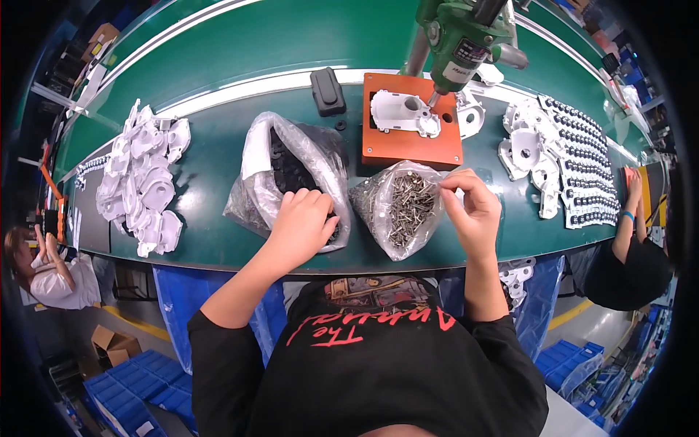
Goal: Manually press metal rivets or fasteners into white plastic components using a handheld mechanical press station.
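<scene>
A clear plastic bag (331, 162) with small black parts lies open in front of me. My left hand (302, 221) is at its mouth, fingers curled down and closed; what they hold, if anything, is hidden. To its right stands a second clear bag (382, 211), full of small metal pins (411, 211). At that bag's right rim, my right hand (475, 211) has thumb and forefinger pinched together. Whether the bag's edge or a small pin is between them I cannot make out. Beyond the bags, a white plastic housing (397, 111) rests on an orange fixture block (415, 150).
A green press (466, 44) reaches down over the fixture. White housings (149, 178) are heaped at left, and more (523, 149) at right beside rows of black-and-white parts (586, 167). A black case (328, 92) lies behind the bags. Co-workers sit at both sides.
</scene>
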`<state>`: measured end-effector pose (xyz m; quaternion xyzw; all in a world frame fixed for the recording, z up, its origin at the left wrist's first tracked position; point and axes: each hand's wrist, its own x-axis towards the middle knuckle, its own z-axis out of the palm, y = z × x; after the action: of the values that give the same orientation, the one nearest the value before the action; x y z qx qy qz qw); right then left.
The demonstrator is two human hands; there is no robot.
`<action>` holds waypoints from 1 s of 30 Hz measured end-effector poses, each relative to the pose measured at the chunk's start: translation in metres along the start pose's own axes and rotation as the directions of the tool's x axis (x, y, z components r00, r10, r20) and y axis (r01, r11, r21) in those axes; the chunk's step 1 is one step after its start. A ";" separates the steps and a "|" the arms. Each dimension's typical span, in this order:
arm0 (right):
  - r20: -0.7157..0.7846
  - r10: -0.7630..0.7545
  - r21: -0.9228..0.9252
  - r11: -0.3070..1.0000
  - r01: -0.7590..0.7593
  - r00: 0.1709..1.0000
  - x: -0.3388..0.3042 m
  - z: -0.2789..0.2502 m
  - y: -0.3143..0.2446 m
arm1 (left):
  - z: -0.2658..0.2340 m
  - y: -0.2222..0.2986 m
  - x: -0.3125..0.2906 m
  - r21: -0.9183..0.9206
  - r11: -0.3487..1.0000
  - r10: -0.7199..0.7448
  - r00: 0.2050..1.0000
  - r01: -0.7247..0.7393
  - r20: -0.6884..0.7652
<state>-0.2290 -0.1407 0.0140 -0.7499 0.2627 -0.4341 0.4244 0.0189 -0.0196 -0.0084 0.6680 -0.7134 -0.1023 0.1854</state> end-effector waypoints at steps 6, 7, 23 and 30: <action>-0.076 0.116 0.083 0.990 -0.110 0.990 0.000 -0.014 0.006 | -0.044 -0.012 0.026 -0.290 0.951 -0.047 0.975 0.111 0.218; -0.100 0.131 0.131 0.984 -0.118 0.986 0.001 -0.016 0.006 | -0.058 -0.010 0.038 -0.341 0.929 -0.052 0.965 0.140 0.255; -0.329 0.286 0.177 0.955 -0.239 0.900 -0.016 -0.061 0.025 | 0.005 0.006 0.276 -0.284 0.955 0.184 0.926 -0.089 0.329; -0.307 0.289 0.224 0.948 -0.227 0.907 0.002 -0.055 0.032 | -0.008 0.014 0.273 -0.294 0.955 0.164 0.906 -0.047 0.391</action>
<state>-0.2771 -0.1808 0.0021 -0.5810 0.3873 -0.5178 0.4944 -0.0011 -0.2880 0.0393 0.5589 -0.7502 -0.3292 0.1283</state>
